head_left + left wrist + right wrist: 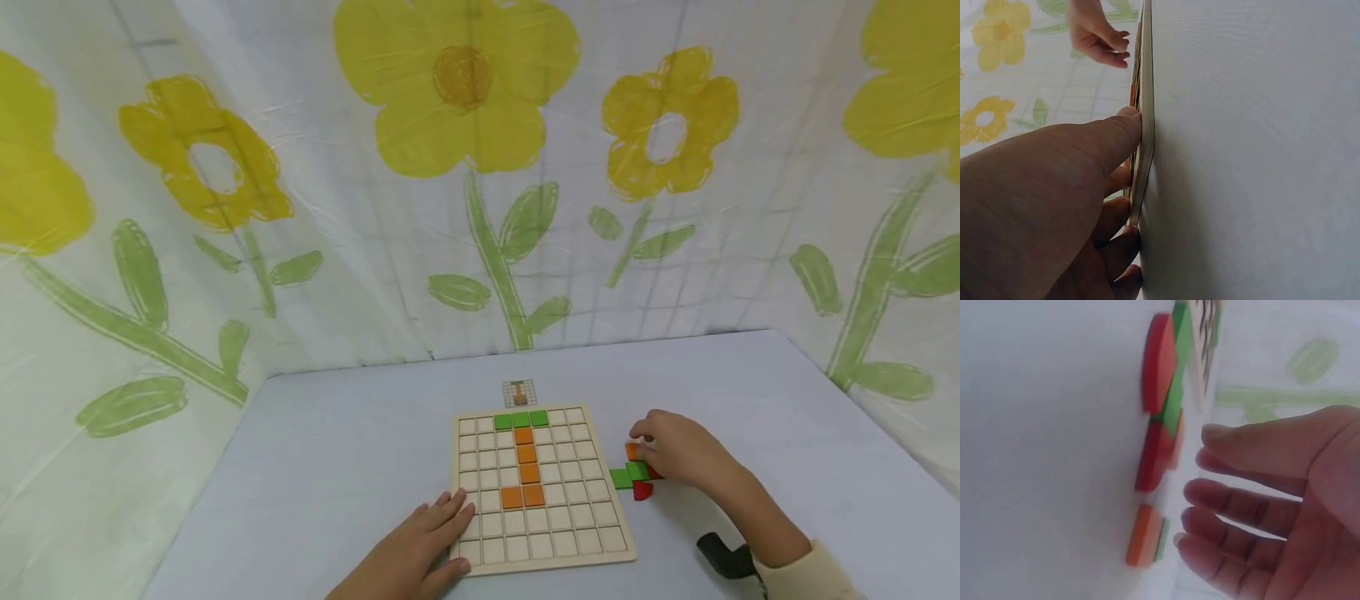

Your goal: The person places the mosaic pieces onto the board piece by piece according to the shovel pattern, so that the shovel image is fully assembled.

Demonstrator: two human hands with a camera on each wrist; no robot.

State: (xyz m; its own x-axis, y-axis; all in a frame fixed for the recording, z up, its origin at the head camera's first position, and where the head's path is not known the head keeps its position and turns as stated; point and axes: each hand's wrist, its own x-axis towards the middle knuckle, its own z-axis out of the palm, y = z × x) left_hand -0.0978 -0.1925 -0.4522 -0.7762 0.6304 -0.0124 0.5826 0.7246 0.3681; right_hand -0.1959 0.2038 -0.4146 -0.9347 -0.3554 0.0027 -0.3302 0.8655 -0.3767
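My right grip (681, 448) hovers, fingers apart, by loose flat red, green and orange pieces (622, 478) beside the pale wooden grid board (564, 544), toward the near edge of the tabletop (337, 450). They're crowded; pinching one could drag others. My left hand (412, 546), fingers relaxed, touches the board.

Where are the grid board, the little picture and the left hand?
Grid board (555, 494): head view, a bare square.
Little picture (520, 393): head view, its middle.
Left hand (415, 540): head view, its back.
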